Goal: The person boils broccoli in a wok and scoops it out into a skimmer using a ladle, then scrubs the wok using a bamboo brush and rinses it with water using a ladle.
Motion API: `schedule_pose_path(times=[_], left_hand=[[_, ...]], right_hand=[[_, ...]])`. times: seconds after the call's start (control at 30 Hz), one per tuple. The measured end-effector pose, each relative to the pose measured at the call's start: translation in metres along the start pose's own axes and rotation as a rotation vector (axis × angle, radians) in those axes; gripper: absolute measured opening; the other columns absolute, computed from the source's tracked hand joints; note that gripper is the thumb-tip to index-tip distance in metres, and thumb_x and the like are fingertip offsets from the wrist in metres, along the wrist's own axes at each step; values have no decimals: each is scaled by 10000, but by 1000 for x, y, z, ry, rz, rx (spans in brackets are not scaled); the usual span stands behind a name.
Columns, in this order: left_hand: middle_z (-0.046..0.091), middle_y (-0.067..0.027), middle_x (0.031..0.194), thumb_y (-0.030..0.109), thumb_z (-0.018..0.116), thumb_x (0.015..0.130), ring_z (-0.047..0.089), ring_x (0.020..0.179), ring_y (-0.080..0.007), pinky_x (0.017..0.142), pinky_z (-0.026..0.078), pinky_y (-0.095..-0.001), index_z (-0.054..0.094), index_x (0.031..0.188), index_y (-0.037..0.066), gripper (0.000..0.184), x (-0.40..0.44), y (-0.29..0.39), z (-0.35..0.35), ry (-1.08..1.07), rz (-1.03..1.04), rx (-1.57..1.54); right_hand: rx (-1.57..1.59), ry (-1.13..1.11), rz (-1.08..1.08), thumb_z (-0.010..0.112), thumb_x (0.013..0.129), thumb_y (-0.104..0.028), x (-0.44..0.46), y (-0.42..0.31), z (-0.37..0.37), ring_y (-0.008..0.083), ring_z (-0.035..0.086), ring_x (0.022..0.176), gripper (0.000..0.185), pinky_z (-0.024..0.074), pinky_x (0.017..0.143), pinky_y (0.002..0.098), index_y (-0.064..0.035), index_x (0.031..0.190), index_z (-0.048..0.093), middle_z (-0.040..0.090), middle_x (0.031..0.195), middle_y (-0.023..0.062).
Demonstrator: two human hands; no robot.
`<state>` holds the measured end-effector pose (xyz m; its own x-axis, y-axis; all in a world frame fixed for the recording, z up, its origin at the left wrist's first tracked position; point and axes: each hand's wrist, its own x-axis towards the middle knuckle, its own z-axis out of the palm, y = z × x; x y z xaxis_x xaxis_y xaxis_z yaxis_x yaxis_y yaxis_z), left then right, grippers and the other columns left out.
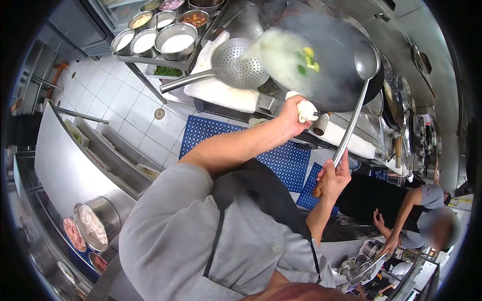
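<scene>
My left hand (295, 119) is closed round a folded white cloth (305, 111) at the near rim of a large dark wok (335, 93). A short handle end shows beside the cloth. Pale, steaming, frothy liquid (281, 62) spreads over the wok's left side, with a few yellow-green vegetable pieces (310, 60) in it. My right hand (335, 179) grips the wooden-ended handle of a long metal ladle (367, 61), whose bowl is over the wok's right side. To the left, a perforated metal strainer (238, 64) rests near a white towel (221, 95). Steam blurs the wok's inside.
Several metal containers of ingredients (175, 42) stand on a rack at upper left. A pot of pale meat pieces (93, 226) is on the lower-left counter. Blue perforated mats (211, 131) cover the floor. A co-worker (419, 203) stands at right. More pans (394, 103) line the stove.
</scene>
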<state>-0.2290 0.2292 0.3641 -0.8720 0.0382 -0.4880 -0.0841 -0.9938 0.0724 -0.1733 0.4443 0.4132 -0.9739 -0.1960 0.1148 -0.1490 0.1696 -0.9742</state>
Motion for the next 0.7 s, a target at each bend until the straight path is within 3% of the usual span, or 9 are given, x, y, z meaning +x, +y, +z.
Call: schedule_pose_path(times=[0.43,0.7], left_hand=[[616,-22,742,238,607,776,572,683,-197,514,368,-332,589,816,158,91,-16,4,-21,-46,-31,-25],[639,-76,786,228,607,779,599,683,-226,451,382,-291,617,812,94,138,-1,15,-52,-210,-154,-47]], right_hand=[[-38,-41,-6,599,904,38,-9,-1,6,61,511,476,610,422,414,208,16,1475,386,589,709,23],[-33,0,-66,591,911,42,-18,-5,22,49,506,497,612,417,428,201,7,1483,377,603,736,22]])
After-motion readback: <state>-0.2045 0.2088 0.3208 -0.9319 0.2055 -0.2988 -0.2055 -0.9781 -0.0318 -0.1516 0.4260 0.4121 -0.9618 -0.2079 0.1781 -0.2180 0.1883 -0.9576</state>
